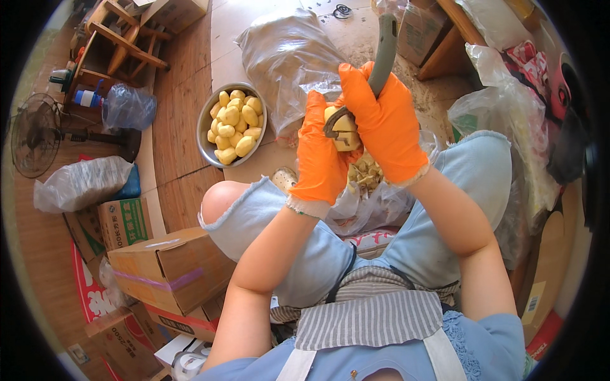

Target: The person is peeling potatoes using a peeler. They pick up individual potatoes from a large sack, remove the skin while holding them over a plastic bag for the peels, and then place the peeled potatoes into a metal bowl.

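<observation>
Both my hands wear orange gloves and meet in front of my knees. My left hand (321,155) is closed around a partly peeled potato (347,138). A peeler with a long grey-green handle (385,52) is in my right hand (386,119), its head lying against the potato with dark peel on it. Below the hands, a clear plastic bag (376,205) between my legs holds potato peelings (364,174). To the left on the floor stands a metal bowl (202,138) of peeled yellow potatoes (230,115).
A large filled plastic sack (290,52) lies ahead, beside the bowl. Cardboard boxes (176,271), a bagged stack (86,183), a standing fan (35,135) and wooden stools (124,38) are at the left. Plastic bags (505,133) hang or lie close by my right knee.
</observation>
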{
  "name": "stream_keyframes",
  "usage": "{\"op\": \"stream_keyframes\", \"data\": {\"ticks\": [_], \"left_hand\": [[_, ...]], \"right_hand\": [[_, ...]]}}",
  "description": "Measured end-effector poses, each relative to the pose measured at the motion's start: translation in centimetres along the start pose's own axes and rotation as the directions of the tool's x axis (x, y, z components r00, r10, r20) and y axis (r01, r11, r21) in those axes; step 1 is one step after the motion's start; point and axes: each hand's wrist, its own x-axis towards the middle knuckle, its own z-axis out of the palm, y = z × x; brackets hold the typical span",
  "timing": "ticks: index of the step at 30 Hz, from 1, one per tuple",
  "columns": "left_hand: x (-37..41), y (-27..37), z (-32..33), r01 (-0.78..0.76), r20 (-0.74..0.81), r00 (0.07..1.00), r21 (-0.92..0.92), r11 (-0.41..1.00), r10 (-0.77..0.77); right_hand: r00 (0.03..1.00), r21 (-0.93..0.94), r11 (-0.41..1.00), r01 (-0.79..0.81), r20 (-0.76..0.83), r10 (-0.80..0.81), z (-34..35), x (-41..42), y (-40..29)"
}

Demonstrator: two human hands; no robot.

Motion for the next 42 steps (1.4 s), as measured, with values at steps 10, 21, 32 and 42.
{"op": "stream_keyframes", "data": {"ticks": [10,21,32,42], "left_hand": [[0.7,-0.5,-0.4,-0.142,0.000,0.990,-0.063,0.988,0.143],[0.4,-1.9,0.4,-0.414,-0.020,0.900,0.279,0.867,0.436],[0.8,-0.6,-0.9,-0.156,0.154,0.971,-0.163,0.974,0.181],[-0.2,-1.8,-0.2,-0.420,0.092,0.907,0.157,0.894,0.410]], "right_hand": [[0.987,-0.216,0.963,0.158,0.028,-0.156,-0.4,0.2,0.9],[0.940,0.177,0.925,-0.336,0.126,0.317,-1.2,1.6,0.1],[0.919,-0.285,0.874,0.393,0.106,-0.379,-0.4,0.1,2.0],[0.967,0.279,0.925,-0.256,0.063,0.249,-0.3,1.1,-0.1]]}}
